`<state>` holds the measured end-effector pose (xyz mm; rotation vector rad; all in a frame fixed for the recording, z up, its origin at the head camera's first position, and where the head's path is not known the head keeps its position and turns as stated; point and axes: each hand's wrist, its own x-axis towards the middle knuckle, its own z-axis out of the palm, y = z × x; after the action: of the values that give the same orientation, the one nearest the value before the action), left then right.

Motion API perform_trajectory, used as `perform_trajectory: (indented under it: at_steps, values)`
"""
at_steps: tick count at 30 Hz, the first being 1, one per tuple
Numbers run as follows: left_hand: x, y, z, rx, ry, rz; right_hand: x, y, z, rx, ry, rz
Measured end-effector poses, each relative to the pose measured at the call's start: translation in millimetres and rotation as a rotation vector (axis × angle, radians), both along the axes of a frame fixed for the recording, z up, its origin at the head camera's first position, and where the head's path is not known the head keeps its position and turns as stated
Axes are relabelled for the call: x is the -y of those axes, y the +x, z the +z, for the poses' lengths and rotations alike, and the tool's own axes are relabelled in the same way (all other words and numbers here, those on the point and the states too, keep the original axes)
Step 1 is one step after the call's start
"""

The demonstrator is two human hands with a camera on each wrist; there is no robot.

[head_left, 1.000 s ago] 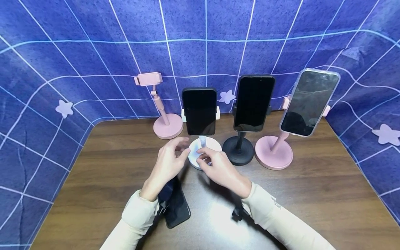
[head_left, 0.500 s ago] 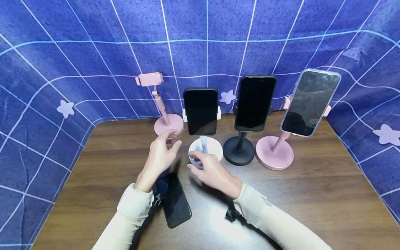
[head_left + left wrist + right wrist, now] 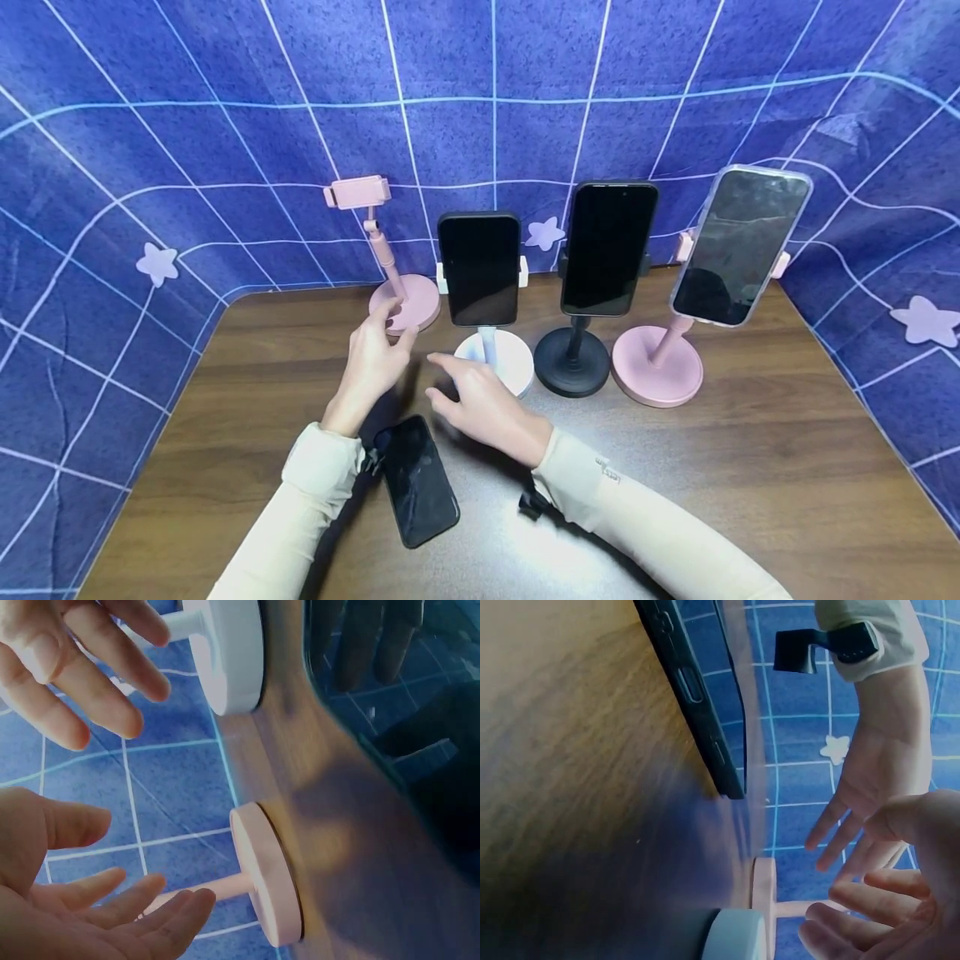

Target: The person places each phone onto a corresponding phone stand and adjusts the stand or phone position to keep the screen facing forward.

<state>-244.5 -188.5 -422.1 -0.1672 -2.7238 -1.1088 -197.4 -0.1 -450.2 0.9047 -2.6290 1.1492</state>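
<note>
My left hand [image 3: 372, 360] hovers just in front of the round base of an unloaded pink phone stand [image 3: 420, 304], fingers loosely bent and nothing between them. To its right, my right hand [image 3: 483, 407] hangs in front of the white phone stand [image 3: 516, 360], also holding nothing. That white stand carries a black phone [image 3: 480, 268] upright in its clamp. Below both hands a dark phone [image 3: 422, 487] lies flat on the table. In the left wrist view, the pink stand [image 3: 266, 877] appears beyond the left fingers [image 3: 180, 922]; whether they touch it is unclear.
Right of the white stand, a black stand [image 3: 572, 362] holds a dark phone [image 3: 610, 250]. Farther right, another pink stand [image 3: 656, 371] holds a phone in a clear case [image 3: 742, 246]. A blue gridded cloth [image 3: 465, 75] hangs behind the wooden table [image 3: 750, 433].
Both hands have moved left from the white stand's base. The left hand went toward the unloaded pink stand, the right hand followed. The stands and phones stay in place.
</note>
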Motion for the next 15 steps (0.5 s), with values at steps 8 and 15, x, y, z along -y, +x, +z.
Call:
perform_trajectory:
  at_steps: [8,15]
  values:
    - [7.8,-12.6,-1.8,-0.059,0.0,0.001,7,-6.0,-0.4,-0.113,0.074,-0.012]
    - [7.3,-19.2,-3.6,-0.046,-0.032,0.019,12,-12.0,-3.1,-0.187,0.149,-0.061]
